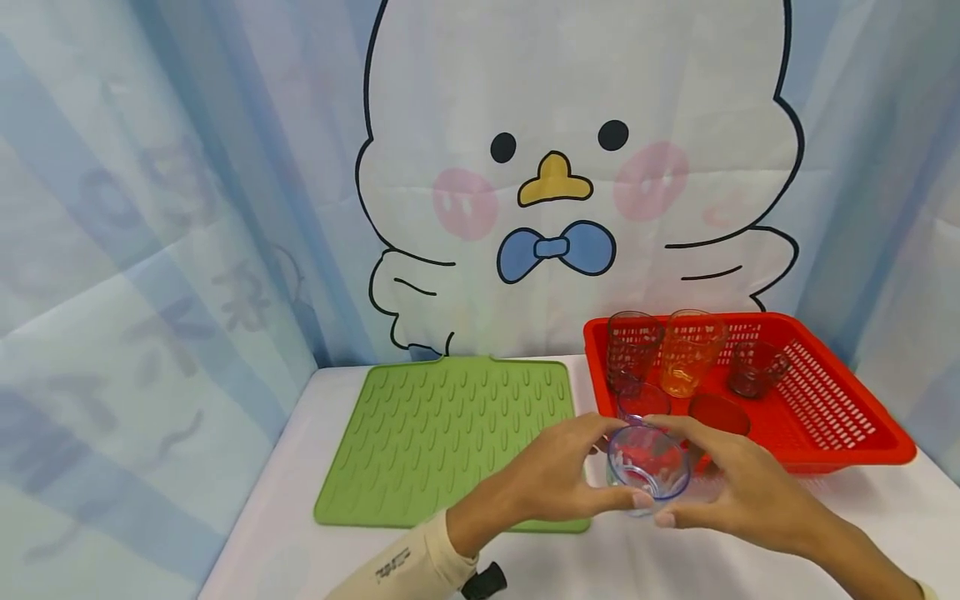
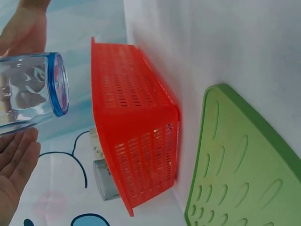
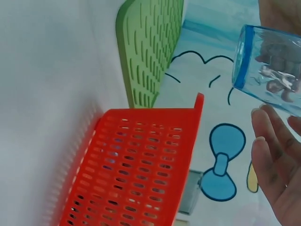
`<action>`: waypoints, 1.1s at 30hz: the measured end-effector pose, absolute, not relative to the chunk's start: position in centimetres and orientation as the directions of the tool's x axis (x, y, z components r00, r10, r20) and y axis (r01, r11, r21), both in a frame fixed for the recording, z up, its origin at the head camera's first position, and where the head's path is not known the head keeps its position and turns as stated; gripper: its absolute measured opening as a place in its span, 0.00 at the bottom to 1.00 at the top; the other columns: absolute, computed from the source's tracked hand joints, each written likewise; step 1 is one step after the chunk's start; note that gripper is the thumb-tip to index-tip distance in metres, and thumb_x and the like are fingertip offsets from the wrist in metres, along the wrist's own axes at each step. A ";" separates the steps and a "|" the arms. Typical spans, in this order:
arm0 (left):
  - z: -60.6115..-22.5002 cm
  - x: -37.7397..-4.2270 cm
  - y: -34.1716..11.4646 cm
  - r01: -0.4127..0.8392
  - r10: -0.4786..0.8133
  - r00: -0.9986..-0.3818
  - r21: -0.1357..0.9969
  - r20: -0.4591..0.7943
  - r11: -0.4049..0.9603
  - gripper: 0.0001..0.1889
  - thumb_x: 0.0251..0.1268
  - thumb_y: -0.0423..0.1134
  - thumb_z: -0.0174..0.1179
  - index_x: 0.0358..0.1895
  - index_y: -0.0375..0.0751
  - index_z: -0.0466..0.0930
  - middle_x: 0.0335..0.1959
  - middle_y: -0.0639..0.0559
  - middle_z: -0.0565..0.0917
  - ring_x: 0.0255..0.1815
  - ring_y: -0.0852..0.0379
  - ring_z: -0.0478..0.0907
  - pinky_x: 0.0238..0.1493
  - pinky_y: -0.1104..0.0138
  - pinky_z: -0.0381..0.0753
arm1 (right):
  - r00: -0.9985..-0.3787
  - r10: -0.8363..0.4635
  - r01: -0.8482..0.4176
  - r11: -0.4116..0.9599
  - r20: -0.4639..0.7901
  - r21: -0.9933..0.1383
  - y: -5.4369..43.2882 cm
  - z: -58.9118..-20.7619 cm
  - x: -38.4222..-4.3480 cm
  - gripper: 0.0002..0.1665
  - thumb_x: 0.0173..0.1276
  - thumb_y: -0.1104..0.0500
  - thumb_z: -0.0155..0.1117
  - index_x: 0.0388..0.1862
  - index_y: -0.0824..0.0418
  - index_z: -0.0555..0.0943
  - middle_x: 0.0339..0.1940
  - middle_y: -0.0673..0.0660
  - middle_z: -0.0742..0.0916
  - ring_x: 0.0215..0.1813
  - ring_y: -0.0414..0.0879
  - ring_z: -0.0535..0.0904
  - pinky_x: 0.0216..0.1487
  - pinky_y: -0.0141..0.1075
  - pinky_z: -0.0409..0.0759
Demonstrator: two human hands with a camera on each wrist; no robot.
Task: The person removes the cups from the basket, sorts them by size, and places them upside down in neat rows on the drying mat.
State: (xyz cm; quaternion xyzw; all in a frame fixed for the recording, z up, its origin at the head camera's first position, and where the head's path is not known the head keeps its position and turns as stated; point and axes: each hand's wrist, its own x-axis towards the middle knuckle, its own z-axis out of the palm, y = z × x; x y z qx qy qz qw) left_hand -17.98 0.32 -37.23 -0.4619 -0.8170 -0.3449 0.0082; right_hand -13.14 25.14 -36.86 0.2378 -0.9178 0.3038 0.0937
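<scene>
A clear drinking glass (image 1: 648, 462) with a blue-tinted ring is held between both hands in the head view. My left hand (image 1: 558, 475) grips it from the left, thumb on the near side and fingers behind. On the opposite side, my right hand (image 1: 738, 487) curves round the same glass, partly hiding the basket behind. Both wrist views show the glass (image 2: 28, 89) from the side, a blue band at one end and fingers close about it. It is raised in front of the red basket (image 1: 862, 454).
Several glasses stand in the basket, among them an amber glass (image 1: 690, 354), a tall clear glass (image 1: 632, 346) and a small dark cup (image 1: 756, 368). A green ridged drying mat (image 1: 450, 442) lies on the white table at left. A printed curtain (image 1: 555, 83) hangs behind.
</scene>
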 end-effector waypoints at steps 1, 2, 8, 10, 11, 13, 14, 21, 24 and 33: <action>-37.2 -17.9 0.3 0.763 0.746 -0.574 0.552 0.338 0.337 0.31 0.63 0.56 0.67 0.64 0.45 0.73 0.51 0.57 0.82 0.48 0.71 0.76 0.49 0.84 0.73 | -0.869 -0.388 -0.494 0.687 0.307 -0.533 25.2 -37.0 -13.2 0.51 0.47 0.41 0.83 0.71 0.40 0.70 0.47 0.40 0.84 0.44 0.33 0.80 0.40 0.31 0.83; -37.2 -17.9 0.2 0.764 0.743 -0.575 0.549 0.343 0.339 0.31 0.63 0.56 0.67 0.64 0.44 0.73 0.51 0.57 0.82 0.48 0.72 0.75 0.49 0.84 0.73 | -0.871 -0.393 -0.490 0.676 0.294 -0.550 25.2 -37.3 -13.3 0.52 0.48 0.43 0.83 0.72 0.41 0.69 0.48 0.42 0.84 0.45 0.34 0.80 0.41 0.30 0.83; -36.8 -17.6 0.0 0.772 0.730 -0.570 0.550 0.377 0.319 0.31 0.64 0.55 0.67 0.65 0.44 0.72 0.54 0.55 0.82 0.50 0.72 0.76 0.50 0.84 0.74 | -0.909 -0.382 -0.386 0.624 0.166 -0.680 25.1 -39.2 -13.7 0.50 0.50 0.44 0.83 0.69 0.56 0.71 0.52 0.46 0.84 0.47 0.34 0.79 0.45 0.29 0.82; -36.7 -17.5 0.0 0.774 0.727 -0.567 0.554 0.387 0.308 0.30 0.64 0.54 0.66 0.66 0.45 0.72 0.54 0.56 0.82 0.50 0.72 0.76 0.50 0.84 0.74 | -0.908 -0.399 -0.354 0.566 0.129 -0.745 24.8 -40.0 -13.8 0.47 0.52 0.47 0.82 0.68 0.57 0.71 0.54 0.48 0.85 0.48 0.35 0.79 0.46 0.29 0.82; -36.7 -17.5 0.0 0.777 0.727 -0.563 0.553 0.393 0.302 0.30 0.64 0.53 0.67 0.66 0.44 0.71 0.54 0.56 0.82 0.50 0.72 0.76 0.50 0.84 0.74 | -0.904 -0.411 -0.344 0.530 0.119 -0.775 24.6 -40.4 -13.9 0.46 0.53 0.50 0.81 0.68 0.59 0.71 0.54 0.50 0.85 0.47 0.36 0.79 0.45 0.29 0.82; -36.6 -17.4 0.0 0.783 0.726 -0.555 0.549 0.406 0.292 0.31 0.64 0.52 0.67 0.65 0.43 0.72 0.54 0.55 0.82 0.51 0.72 0.76 0.50 0.85 0.74 | -0.893 -0.433 -0.334 0.455 0.123 -0.826 24.2 -41.1 -13.9 0.44 0.56 0.54 0.80 0.69 0.60 0.70 0.55 0.54 0.84 0.46 0.39 0.80 0.43 0.32 0.83; -36.6 -17.4 0.0 0.785 0.726 -0.552 0.549 0.411 0.287 0.31 0.63 0.52 0.67 0.65 0.43 0.72 0.54 0.55 0.82 0.51 0.72 0.77 0.50 0.85 0.74 | -0.891 -0.435 -0.330 0.430 0.128 -0.840 24.0 -41.4 -14.0 0.44 0.56 0.55 0.80 0.69 0.60 0.69 0.57 0.55 0.84 0.48 0.38 0.80 0.44 0.32 0.83; -36.8 -17.4 -0.3 0.767 0.729 -0.555 0.586 0.401 0.261 0.32 0.62 0.50 0.69 0.66 0.43 0.71 0.55 0.54 0.82 0.52 0.71 0.77 0.50 0.84 0.75 | -0.892 -0.416 -0.340 0.359 0.177 -0.869 23.0 -42.3 -13.9 0.40 0.60 0.59 0.77 0.69 0.62 0.70 0.55 0.55 0.86 0.48 0.40 0.83 0.45 0.33 0.85; -36.9 -17.4 -0.5 0.734 0.735 -0.570 0.630 0.367 0.255 0.33 0.63 0.50 0.68 0.69 0.44 0.68 0.56 0.54 0.81 0.54 0.70 0.77 0.51 0.82 0.76 | -0.892 -0.418 -0.336 0.361 0.172 -0.870 23.0 -42.4 -13.8 0.37 0.61 0.59 0.76 0.67 0.64 0.71 0.52 0.54 0.87 0.44 0.40 0.84 0.42 0.34 0.85; -37.0 -17.4 -1.2 0.724 0.767 -0.560 0.635 0.313 0.269 0.43 0.63 0.52 0.68 0.78 0.48 0.56 0.64 0.54 0.76 0.59 0.68 0.73 0.55 0.78 0.77 | -0.899 -0.404 -0.341 0.399 0.171 -0.851 23.4 -42.5 -13.7 0.26 0.62 0.59 0.74 0.58 0.62 0.79 0.42 0.45 0.88 0.35 0.40 0.80 0.32 0.33 0.82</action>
